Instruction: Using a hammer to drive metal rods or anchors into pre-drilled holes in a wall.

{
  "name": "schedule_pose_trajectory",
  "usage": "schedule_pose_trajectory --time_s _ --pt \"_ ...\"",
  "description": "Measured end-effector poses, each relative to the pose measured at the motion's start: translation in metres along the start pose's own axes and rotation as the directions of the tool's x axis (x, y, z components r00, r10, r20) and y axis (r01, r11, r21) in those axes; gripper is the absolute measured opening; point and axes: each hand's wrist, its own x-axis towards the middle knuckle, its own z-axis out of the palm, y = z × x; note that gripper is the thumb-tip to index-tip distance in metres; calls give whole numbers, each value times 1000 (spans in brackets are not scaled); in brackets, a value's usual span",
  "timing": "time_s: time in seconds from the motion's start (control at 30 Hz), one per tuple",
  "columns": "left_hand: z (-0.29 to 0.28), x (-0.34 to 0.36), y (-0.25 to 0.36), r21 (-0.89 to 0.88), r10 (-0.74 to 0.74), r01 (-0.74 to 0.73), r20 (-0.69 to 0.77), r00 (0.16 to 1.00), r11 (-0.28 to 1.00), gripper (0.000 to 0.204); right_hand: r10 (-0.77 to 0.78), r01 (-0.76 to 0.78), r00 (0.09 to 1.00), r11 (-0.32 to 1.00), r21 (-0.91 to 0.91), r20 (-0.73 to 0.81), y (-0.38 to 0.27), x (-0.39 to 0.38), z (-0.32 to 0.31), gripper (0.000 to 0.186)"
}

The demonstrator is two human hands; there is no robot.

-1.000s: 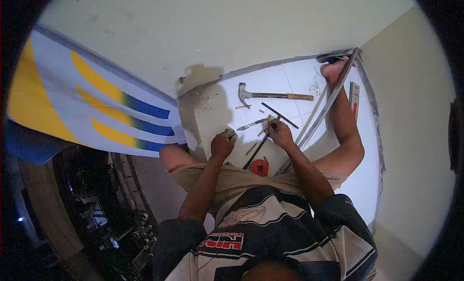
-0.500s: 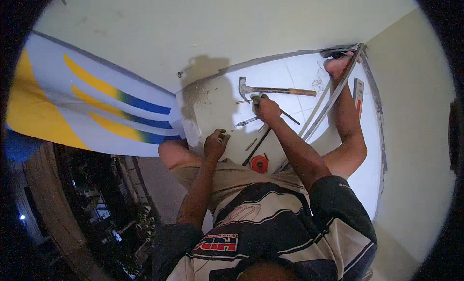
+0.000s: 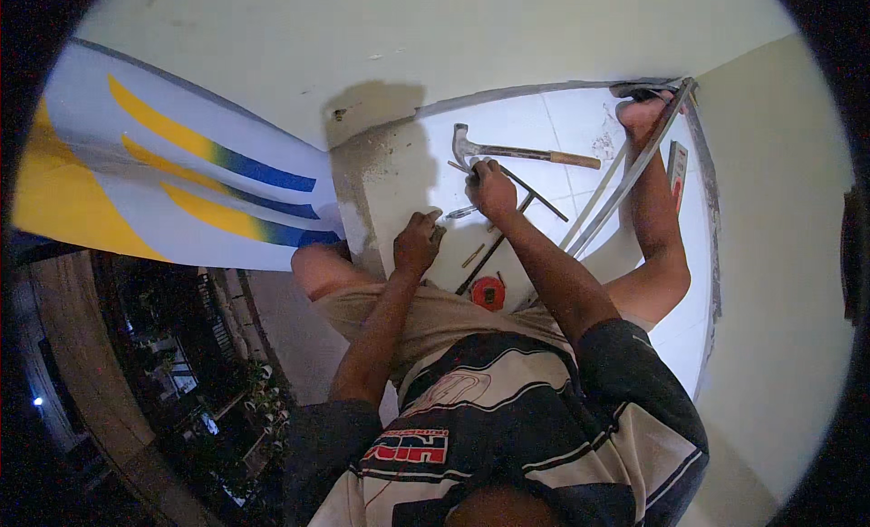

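red tape measure, striped banner

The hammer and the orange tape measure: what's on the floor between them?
In the head view, between the hammer and the tape measure lie the right hand and a thin dark rod.

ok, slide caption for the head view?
Seated person's right hand reaches beside a hammer on white tile floor; left hand rests nearby.

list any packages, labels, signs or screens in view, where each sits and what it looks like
Banner or sign panel: far left, leaning by the pale wall; long white sheet with yellow stripes fading into blue.
Flat narrow package or box: on the white tiled floor at far right beside the metal strips; reddish with pale print, too small to tell more.
No screens show.
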Motion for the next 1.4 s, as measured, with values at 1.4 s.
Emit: schedule_pose_trajectory --time_s 1.4 --pt "-65 -16 78 -932 -125 294 272 954 213 15 -116 -558 796 239 794 594 -53 -73 -133 29"
